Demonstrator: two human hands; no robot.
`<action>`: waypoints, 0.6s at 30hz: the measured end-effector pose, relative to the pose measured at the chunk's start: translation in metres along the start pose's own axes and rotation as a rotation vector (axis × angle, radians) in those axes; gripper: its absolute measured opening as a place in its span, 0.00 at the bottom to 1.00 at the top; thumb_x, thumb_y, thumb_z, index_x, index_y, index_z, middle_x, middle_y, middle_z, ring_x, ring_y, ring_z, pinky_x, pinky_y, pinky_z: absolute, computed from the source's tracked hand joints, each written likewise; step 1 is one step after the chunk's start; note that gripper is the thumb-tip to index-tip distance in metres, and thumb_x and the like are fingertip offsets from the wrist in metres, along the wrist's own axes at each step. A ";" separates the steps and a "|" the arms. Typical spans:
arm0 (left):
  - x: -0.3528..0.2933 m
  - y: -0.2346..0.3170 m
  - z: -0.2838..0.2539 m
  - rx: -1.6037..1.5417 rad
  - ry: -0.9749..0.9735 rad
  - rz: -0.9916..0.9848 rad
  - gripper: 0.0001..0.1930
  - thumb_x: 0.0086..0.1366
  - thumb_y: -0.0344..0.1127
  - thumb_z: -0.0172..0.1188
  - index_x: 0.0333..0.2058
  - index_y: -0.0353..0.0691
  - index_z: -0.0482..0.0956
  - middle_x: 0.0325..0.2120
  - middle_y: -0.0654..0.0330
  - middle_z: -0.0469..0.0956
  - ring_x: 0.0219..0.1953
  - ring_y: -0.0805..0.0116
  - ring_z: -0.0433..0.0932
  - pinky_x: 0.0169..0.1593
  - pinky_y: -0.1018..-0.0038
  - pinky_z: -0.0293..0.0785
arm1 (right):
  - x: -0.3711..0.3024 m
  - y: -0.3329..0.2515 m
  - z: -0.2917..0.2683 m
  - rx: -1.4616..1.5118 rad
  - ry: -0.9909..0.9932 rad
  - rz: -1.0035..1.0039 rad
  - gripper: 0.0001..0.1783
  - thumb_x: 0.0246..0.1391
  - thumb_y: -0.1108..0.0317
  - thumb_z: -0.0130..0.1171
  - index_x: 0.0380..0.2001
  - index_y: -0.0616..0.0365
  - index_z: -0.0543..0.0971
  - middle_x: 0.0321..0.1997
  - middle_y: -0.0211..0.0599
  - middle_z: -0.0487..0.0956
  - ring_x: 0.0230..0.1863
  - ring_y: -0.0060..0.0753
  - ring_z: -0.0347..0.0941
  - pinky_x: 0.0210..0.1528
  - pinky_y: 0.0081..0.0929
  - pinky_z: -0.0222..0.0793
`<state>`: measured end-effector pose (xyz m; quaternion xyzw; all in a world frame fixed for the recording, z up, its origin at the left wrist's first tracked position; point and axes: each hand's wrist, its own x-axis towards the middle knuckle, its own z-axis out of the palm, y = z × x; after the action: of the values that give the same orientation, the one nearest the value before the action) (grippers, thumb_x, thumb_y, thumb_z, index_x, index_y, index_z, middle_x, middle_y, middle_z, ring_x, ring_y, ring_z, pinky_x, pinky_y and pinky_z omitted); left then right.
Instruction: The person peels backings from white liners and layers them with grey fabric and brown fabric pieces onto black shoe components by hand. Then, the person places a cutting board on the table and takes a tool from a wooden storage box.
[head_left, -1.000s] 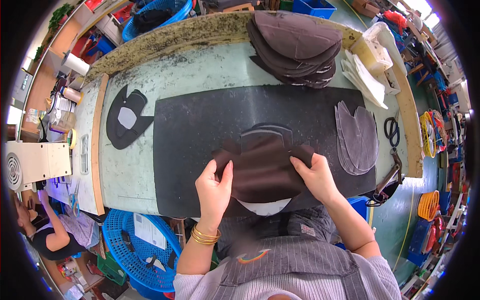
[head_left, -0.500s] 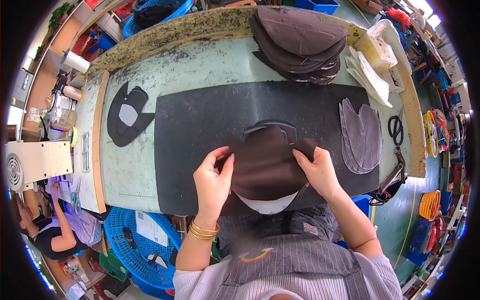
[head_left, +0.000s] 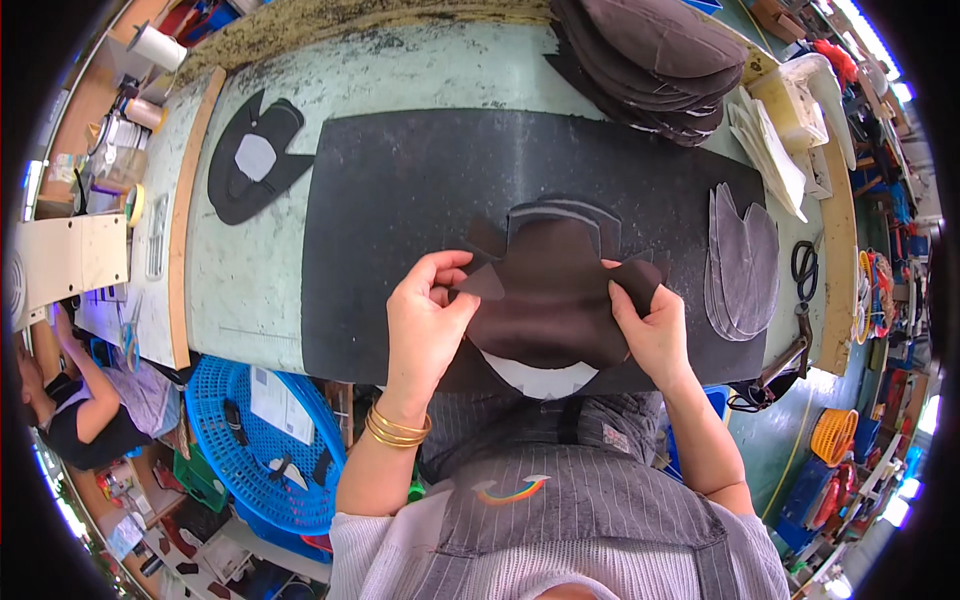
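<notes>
A dark brown fabric piece (head_left: pixel 550 290) with cut-out edges is stretched between my hands at the near side of the black mat (head_left: pixel 400 190). My left hand (head_left: pixel 425 305) pinches its left flap between thumb and fingers. The right flap is gripped by my right hand (head_left: pixel 652 335), thumb on top. Beneath the fabric lies a layered dark piece (head_left: pixel 565 207), its curved far edge showing. A light grey-white piece (head_left: pixel 540 380) peeks out along the near edge. The fabric covers the middle of these layers.
A dark cut piece with a pale patch (head_left: pixel 225 195) lies left of the mat. To the right are grey cut pieces (head_left: pixel 740 275) and black-handled scissors (head_left: pixel 803 270). A stack of brown pieces (head_left: pixel 655 60) stands at the back right. A blue basket (head_left: pixel 215 440) sits below the table's left side.
The view has shifted, so the tabletop sits higher. The brown fabric is spread more evenly over the layers, and its left flap now shows folded between my left fingers.
</notes>
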<state>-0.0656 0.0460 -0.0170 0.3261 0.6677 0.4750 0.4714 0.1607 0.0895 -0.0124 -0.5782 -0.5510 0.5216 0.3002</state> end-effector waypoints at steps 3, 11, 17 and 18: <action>0.002 -0.006 -0.001 0.019 0.009 0.013 0.17 0.52 0.16 0.55 0.43 0.33 0.76 0.32 0.63 0.73 0.26 0.83 0.72 0.26 0.86 0.69 | -0.001 0.007 0.002 -0.013 0.002 -0.037 0.13 0.56 0.73 0.54 0.45 0.57 0.78 0.18 0.22 0.74 0.15 0.11 0.68 0.14 0.14 0.62; 0.015 0.004 -0.016 0.539 0.413 0.325 0.15 0.50 0.21 0.61 0.39 0.36 0.75 0.30 0.60 0.73 0.26 0.72 0.71 0.30 0.76 0.70 | 0.001 -0.001 0.002 -0.069 0.027 -0.039 0.12 0.54 0.73 0.55 0.43 0.58 0.78 0.18 0.26 0.75 0.14 0.13 0.69 0.14 0.16 0.64; 0.010 0.029 0.020 0.817 -0.461 0.920 0.19 0.55 0.39 0.62 0.45 0.38 0.78 0.50 0.61 0.75 0.40 0.60 0.70 0.48 0.68 0.69 | -0.001 0.001 0.000 0.035 0.033 -0.064 0.09 0.57 0.73 0.54 0.41 0.60 0.76 0.20 0.25 0.75 0.16 0.11 0.68 0.12 0.16 0.60; 0.012 0.025 0.022 0.840 -0.577 0.831 0.24 0.54 0.44 0.63 0.47 0.37 0.77 0.52 0.61 0.74 0.42 0.59 0.69 0.51 0.67 0.67 | -0.003 0.000 -0.006 0.041 0.051 -0.066 0.09 0.57 0.73 0.54 0.41 0.60 0.76 0.20 0.25 0.75 0.16 0.11 0.68 0.12 0.16 0.60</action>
<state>-0.0498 0.0719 0.0001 0.8276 0.4615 0.2096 0.2414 0.1668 0.0878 -0.0098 -0.5668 -0.5510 0.5075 0.3429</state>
